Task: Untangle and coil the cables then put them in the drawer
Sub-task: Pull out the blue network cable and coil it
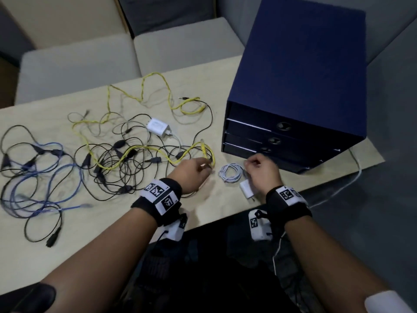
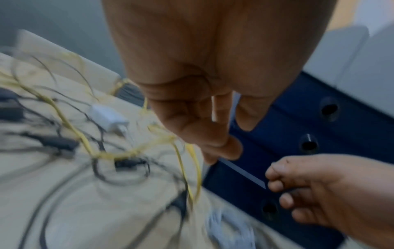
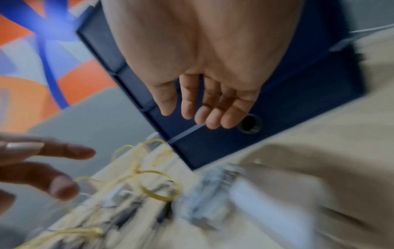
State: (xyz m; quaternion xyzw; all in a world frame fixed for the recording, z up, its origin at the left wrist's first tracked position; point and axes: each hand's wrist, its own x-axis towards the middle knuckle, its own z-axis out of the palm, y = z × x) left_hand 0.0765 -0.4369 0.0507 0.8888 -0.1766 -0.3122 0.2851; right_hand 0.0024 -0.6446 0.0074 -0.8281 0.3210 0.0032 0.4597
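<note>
A: Nearest us?
B: Two forearms with marker-printed wristbands. The left hand [image 1: 195, 171] reaches to 12 o'clock over the desk [image 1: 203, 222], fingers spread and loose above the yellow cable [image 1: 144, 150]; whether it touches it I cannot tell. It grasps nothing I can make out.

A: And the other one?
B: The right hand [image 1: 261, 170] hangs at 1 o'clock, fingers relaxed and empty, in front of the lowest drawer of the dark blue drawer unit [image 1: 300, 71]. All drawers look closed.

A: The cables?
B: A coiled white cable [image 1: 230, 172] with its white plug [image 1: 246, 188] lies between the hands. From 9 to 11 o'clock sprawls the tangle: black cables [image 1: 121, 175], a blue cable [image 1: 45, 181] far left, and a white charger [image 1: 158, 127] in the middle.
</note>
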